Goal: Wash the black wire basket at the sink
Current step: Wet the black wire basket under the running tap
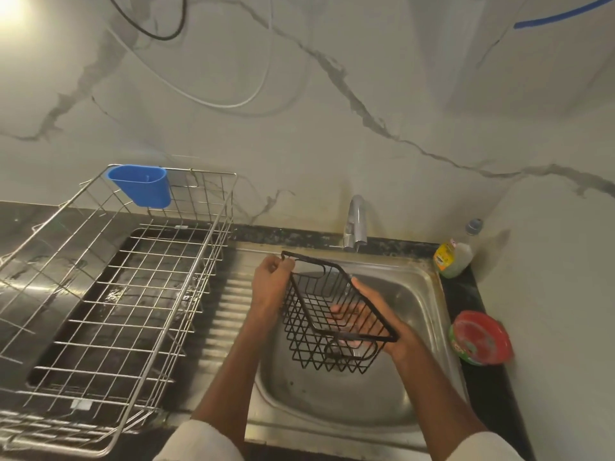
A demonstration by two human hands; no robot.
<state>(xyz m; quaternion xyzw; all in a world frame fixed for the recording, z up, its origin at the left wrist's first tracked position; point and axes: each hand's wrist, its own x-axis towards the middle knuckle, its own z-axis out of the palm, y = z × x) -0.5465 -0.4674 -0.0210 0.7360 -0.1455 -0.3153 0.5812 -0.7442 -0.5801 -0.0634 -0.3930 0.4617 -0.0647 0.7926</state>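
**Basket held tilted over the sink bowl, both hands on it**

Nearest the camera, two forearms reach in over the front rim of the sink (pixel 429 287). The black wire basket (pixel 327 322) hangs above the steel bowl, not resting on it, tilted so its open top faces up and to the left. That likely lets water run off through the mesh into the bowl.

The right hand (pixel 369 322) cups the basket from below and behind: its thumb lies along the near right rim, and its fingers (pixel 342 312) show through the wires, spread against the mesh. The left hand (pixel 271 281) holds the far left corner, fingers curled around the top rim bar, which steadies the tilt.

Left of the bowl, the ribbed drainboard lies bare up to the wire dish rack (pixel 109 294), whose edge stands close to the left wrist. On the right, a red-lidded tub (pixel 481 337) and a soap bottle (pixel 452 259) sit on the narrow worktop strip, leaving little room sideways.

Beyond, the tap (pixel 356 222) stands just behind the basket; whether water runs cannot be told.
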